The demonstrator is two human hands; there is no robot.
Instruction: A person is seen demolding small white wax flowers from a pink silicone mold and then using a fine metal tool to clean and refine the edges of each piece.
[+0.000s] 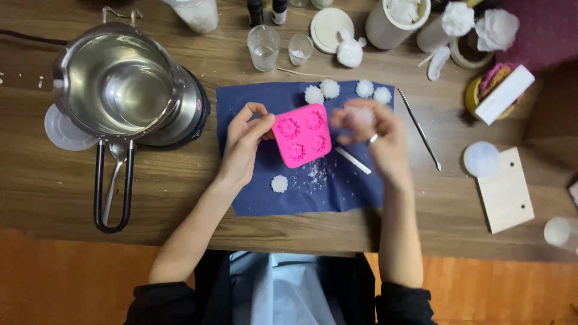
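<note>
Now | left hand grips the left edge of a bright pink silicone flower mould, held tilted over a dark blue cloth mat; right hand, blurred, pinches a small white wax flower just beside the mould's right edge | four white wax flowers lie on the mat's far edge; steel pouring pot well apart at left
</note>
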